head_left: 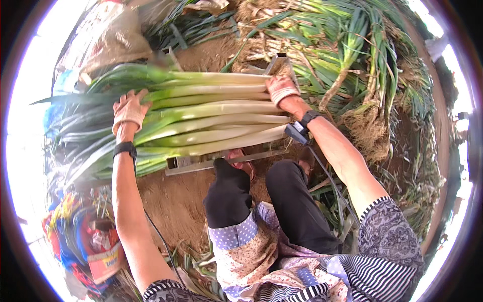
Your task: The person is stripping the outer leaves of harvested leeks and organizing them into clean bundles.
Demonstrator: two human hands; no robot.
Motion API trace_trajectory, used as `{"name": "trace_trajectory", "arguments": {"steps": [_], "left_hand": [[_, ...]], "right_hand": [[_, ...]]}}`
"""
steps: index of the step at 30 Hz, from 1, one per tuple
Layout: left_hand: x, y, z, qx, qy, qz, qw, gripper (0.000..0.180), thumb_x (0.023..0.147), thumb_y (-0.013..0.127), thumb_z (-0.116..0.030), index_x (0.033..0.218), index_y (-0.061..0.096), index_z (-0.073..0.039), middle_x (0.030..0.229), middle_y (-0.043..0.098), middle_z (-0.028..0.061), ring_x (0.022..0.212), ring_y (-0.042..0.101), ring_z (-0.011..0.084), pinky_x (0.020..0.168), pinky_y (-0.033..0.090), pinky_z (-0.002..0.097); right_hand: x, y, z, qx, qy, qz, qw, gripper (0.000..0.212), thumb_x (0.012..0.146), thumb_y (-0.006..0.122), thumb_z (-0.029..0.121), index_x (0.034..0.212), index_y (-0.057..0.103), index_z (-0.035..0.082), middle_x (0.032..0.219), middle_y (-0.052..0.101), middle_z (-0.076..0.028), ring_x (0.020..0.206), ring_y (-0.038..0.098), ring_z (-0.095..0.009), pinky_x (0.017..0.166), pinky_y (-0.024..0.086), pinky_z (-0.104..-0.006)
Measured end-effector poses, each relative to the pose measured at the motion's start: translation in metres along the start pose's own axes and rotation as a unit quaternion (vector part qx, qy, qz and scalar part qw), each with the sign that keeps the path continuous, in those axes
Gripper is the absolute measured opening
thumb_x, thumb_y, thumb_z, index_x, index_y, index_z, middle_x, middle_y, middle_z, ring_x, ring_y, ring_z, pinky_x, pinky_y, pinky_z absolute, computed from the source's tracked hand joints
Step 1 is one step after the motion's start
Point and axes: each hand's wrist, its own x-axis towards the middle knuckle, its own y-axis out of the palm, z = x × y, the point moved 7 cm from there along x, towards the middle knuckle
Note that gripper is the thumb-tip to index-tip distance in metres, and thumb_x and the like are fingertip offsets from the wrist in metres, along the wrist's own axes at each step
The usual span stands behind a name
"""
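Several long leeks point(221, 110) lie side by side across a metal frame point(196, 165), white ends to the right and green leaves to the left. My left hand point(131, 108), in a pale work glove, rests on the leafy part with its fingers spread. At the far right corner of the pile, my right hand point(282, 89), also gloved, has its fingers bent round the white ends of the far leeks. A square metal post point(279, 64) of the frame rises just beyond that hand. Both wrists wear black straps.
Loose leeks with roots point(370, 121) are heaped at the right and far side. A beige sack point(115, 40) stands at the far left. Colourful bags with a box point(104, 261) sit at the near left. Bare soil point(166, 201) lies before my knees, and cables run along both arms.
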Motion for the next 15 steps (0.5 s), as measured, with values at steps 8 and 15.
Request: {"name": "trace_trajectory", "arguments": {"steps": [8, 15], "left_hand": [[0.002, 0.005, -0.022, -0.063, 0.03, -0.065, 0.995, 0.051, 0.079, 0.058, -0.034, 0.128, 0.05, -0.022, 0.129, 0.049, 0.0095, 0.119, 0.042, 0.0309, 0.1, 0.031, 0.0426], [0.008, 0.019, 0.042, -0.597, -0.036, -0.16, 0.785, 0.037, 0.085, 0.062, -0.015, 0.117, 0.057, 0.002, 0.116, 0.059, 0.0071, 0.103, 0.055, 0.0157, 0.091, 0.043, 0.0261]], "right_hand": [[-0.036, -0.042, -0.044, 0.388, 0.109, -0.081, 0.912, 0.029, 0.082, 0.058, 0.029, 0.098, 0.057, 0.005, 0.09, 0.061, -0.017, 0.09, 0.058, -0.034, 0.075, 0.048, -0.0426], [-0.19, -0.034, -0.095, 0.519, 0.327, 0.173, 0.771, 0.034, 0.092, 0.045, 0.027, 0.125, 0.048, 0.019, 0.067, 0.062, -0.008, 0.058, 0.061, -0.02, 0.057, 0.049, -0.0354]]}}
